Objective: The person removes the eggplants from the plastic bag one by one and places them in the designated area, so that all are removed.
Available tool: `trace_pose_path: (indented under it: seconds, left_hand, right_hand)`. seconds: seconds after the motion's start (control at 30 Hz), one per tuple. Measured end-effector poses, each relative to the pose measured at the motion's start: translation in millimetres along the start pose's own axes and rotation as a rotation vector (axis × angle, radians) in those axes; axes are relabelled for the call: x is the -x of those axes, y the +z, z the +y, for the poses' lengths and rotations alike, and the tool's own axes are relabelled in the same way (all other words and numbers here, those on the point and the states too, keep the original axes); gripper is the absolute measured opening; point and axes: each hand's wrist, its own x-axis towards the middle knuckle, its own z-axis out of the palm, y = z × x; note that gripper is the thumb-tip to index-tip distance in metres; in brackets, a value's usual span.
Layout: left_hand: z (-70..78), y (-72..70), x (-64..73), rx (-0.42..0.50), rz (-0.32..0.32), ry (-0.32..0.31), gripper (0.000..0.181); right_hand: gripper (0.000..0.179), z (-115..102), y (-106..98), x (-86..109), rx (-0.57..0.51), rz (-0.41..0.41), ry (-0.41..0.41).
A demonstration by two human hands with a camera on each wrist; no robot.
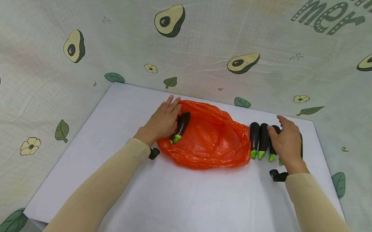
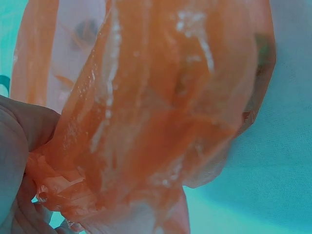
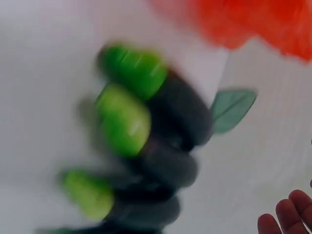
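A thin orange-red plastic bag (image 1: 210, 141) lies spread on the white table, its mouth gaping. My left hand (image 1: 162, 120) is at the bag's left edge; the left wrist view shows its thumb and fingers pinching the crumpled film (image 2: 73, 195). Beside that hand, a dark eggplant (image 1: 183, 123) with a green cap lies in the bag, a second one partly hidden behind it. Right of the bag, several eggplants (image 1: 264, 140) lie in a row, caps toward me. Over the right end of this row hovers my right hand (image 1: 286, 141), fingers spread and holding nothing, covering part of the eggplants.
The white table (image 1: 196, 205) extends in front of the bag and to both sides. Behind it hangs a pale cloth (image 1: 199, 56) printed with avocados and leaves. Black straps (image 1: 278, 175) sit at both wrists.
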Motion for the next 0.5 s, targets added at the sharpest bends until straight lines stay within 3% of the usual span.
trace_pose_path:
  seconds: [0.2,0.5]
  left_hand:
    - [-1.0,0.4,-1.6,-0.004,-0.001,0.004,0.073]
    - [-4.8,0.0,-2.8,-0.014,0.012,0.015,0.072]
  right_hand:
    - [0.054,-63,17,7.5,-0.077,-0.023,-0.106]
    - [0.052,-130,57,15.5,-0.125,-0.128,-0.231]
